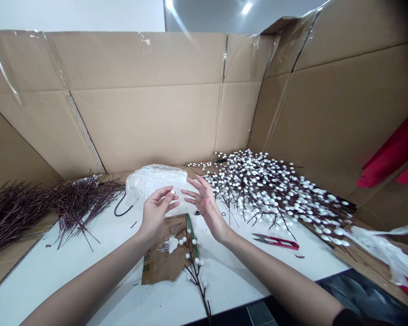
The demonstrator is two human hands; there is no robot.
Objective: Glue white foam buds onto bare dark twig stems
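Note:
My left hand is raised over the table, thumb and forefinger pinched on a small white berry. Facing it, my right hand holds nothing, its fingers spread apart. Below both hands lies a piece of brown cardboard bearing a whitish, glossy lump. A brown twig with several white berries rests partly over the cardboard's right side, its stem toward me. Just behind my hands sits a clear plastic bag with white contents.
Bare brown twigs lie in bundles at the left. A big heap of white-berried branches fills the back right. Red-handled snips lie on the white table. Tall cardboard walls enclose the back and sides.

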